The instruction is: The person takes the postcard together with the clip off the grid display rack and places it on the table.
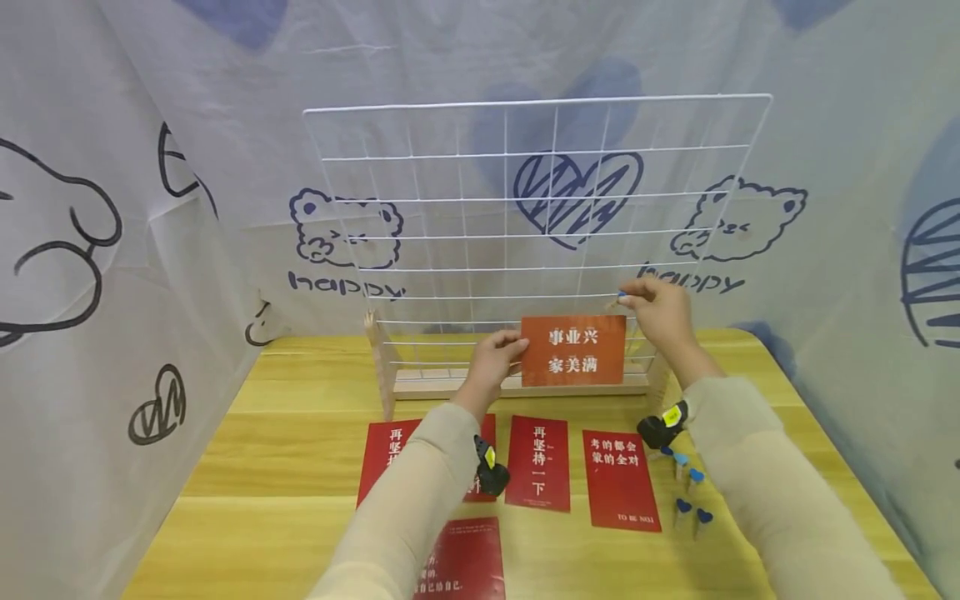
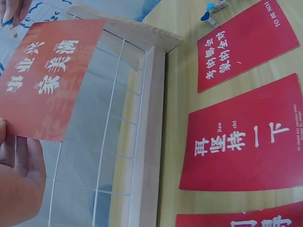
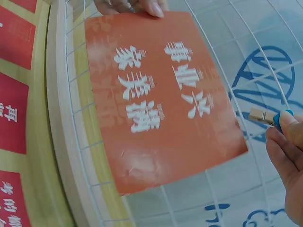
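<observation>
Head view: my left hand (image 1: pixel 491 354) pinches the orange card (image 1: pixel 573 350) against the wire grid (image 1: pixel 536 208); right hand (image 1: pixel 660 312) pinches a clip (image 1: pixel 621 297) just above it; I'd judge it may slip

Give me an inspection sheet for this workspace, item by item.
Surface: yellow wooden table.
Job's things: orange card with white characters held against white wire grid panel; small wooden clip with blue heart.
Clutter: red cards lying flat; spare blue-heart clips at right.
Hands: left hand pinches the card's left edge; right hand pinches the clip.
Cables: nothing seen.
Surroundings: white cloth with bear and heart prints.
</observation>
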Tool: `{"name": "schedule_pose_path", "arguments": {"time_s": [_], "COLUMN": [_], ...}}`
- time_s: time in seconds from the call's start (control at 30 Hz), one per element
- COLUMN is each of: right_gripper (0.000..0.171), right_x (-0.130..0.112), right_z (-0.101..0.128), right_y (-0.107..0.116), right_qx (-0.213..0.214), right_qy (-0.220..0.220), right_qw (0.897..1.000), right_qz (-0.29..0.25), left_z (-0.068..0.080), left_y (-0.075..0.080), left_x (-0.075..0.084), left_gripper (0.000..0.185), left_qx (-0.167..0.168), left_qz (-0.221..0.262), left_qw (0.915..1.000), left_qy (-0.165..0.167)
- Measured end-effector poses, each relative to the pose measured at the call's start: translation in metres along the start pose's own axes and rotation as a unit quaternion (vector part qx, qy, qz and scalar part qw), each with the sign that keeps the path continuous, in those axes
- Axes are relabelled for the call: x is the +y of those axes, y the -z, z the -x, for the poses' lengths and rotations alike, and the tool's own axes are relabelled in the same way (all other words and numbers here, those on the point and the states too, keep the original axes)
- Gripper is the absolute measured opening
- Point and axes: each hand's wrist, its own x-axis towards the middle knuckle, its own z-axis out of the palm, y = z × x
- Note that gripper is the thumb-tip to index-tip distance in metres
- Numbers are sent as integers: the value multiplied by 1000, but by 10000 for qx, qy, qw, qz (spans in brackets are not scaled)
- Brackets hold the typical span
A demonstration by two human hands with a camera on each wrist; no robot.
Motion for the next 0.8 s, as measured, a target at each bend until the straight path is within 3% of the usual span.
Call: {"name": "schedule_pose_path", "arguments": {"time_s": [0.37,0.57,0.8], "right_gripper": [24,26,26], "right_x": [13,17,30], "right_z": [28,43,61], "right_y": [2,1,-3], "right_qx": [-46,40,131], "right_qy": [-572,-681,-734], "right_qw": [9929,9829,9765], "right_qz": [-1041,-1709,-2021], "left_z": [17,29,43], "left_y": [16,24,30], "left_x": [-13,-21,-34], "left_gripper": [26,29,30], "left_qx": [126,228,261], "left_qz": [143,334,316], "left_qw": [9997,9991,9990], "left_qy": [174,109,155]}}
